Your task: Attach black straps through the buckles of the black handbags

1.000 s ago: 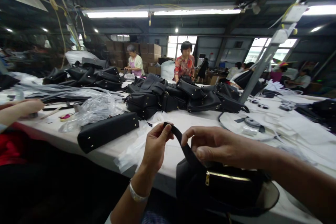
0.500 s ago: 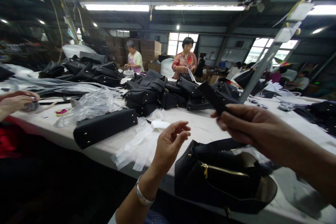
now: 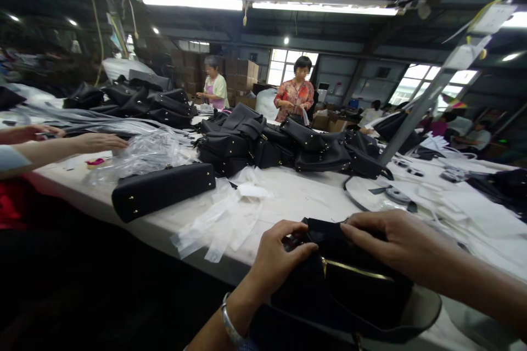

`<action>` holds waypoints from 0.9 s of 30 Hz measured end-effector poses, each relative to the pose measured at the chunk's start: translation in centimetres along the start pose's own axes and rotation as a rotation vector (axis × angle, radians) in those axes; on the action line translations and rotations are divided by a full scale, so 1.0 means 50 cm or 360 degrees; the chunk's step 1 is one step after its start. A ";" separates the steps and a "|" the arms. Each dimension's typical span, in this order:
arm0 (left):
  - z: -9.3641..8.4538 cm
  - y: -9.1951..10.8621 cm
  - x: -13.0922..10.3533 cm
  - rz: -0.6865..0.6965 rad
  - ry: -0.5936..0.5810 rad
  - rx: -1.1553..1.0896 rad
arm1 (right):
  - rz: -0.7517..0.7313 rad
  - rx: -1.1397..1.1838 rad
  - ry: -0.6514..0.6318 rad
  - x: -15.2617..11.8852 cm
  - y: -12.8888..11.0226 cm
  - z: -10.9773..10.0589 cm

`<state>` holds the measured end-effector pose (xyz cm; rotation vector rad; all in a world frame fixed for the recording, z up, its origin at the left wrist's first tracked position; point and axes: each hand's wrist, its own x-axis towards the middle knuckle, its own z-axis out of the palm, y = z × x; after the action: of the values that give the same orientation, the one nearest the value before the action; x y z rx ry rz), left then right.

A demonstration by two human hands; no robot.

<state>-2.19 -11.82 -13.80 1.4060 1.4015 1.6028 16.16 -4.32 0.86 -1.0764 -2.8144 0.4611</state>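
At the near edge of the counter (image 3: 313, 197) a black handbag (image 3: 349, 296) lies with its gold zipper (image 3: 356, 270) facing up, hanging partly over the edge toward the person. The left hand (image 3: 280, 255) comes in from below, wrist bent upward with a silver bracelet (image 3: 229, 326) on it, and its fingers (image 3: 302, 252) are curled together and clamped on the bag's upper left rim. The right hand (image 3: 387, 241) reaches in from the right, forearm stretched low across the bag, palm down, its fingers (image 3: 354, 227) pressed together on the top edge of the bag, just beside the left hand. Strips of clear plastic wrap (image 3: 230, 211) lie on the counter just left of the hands. Further left, a long black bag (image 3: 162, 189) rests near the front edge. A heap of black bags (image 3: 284, 148) sits toward the middle of the counter. At the left edge, another person's arm (image 3: 61, 148) stretches over crumpled plastic (image 3: 144, 156). Two people stand at the far side.
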 end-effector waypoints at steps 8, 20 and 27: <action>0.019 -0.003 -0.016 0.0045 0.0223 -0.0029 | 0.0163 -0.0359 -0.0236 0.013 -0.007 0.002; 0.040 -0.017 -0.033 0.0122 0.0331 -0.0174 | -0.0068 -0.0562 -0.0504 0.062 -0.050 0.000; 0.038 -0.019 -0.036 0.0142 0.0324 -0.0191 | -0.0046 -0.0345 -0.0811 0.103 -0.027 -0.017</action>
<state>-0.14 -12.55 -15.50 1.2813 1.3449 1.8997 11.62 -1.65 2.01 -1.0800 -3.3883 0.4958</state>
